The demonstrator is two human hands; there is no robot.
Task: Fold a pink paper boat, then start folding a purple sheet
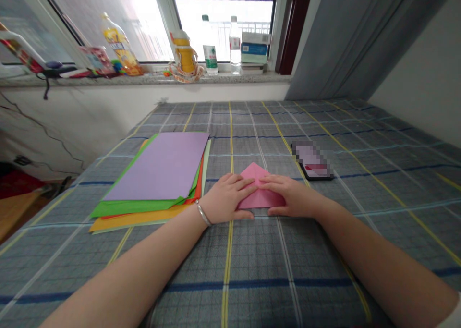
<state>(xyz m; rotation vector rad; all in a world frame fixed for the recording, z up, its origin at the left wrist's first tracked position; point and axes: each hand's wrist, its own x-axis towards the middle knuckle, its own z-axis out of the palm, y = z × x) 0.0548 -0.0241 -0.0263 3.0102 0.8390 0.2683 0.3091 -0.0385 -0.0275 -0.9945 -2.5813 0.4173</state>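
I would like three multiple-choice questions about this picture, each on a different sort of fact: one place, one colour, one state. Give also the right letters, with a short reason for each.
1. Where is the pink paper?
A) On the window sill
B) Under the left hand and the right hand
C) On the floor

2. What colour is the top sheet of the paper stack?
A) Green
B) Orange
C) Purple

3. What state is the pink paper in?
A) Folded to a point
B) Crumpled into a ball
C) Rolled into a tube

Answers:
1. B, because the fingers of both hands lie on it.
2. C, because the purple sheet lies over the green and orange ones.
3. A, because its far end comes to a neat point.
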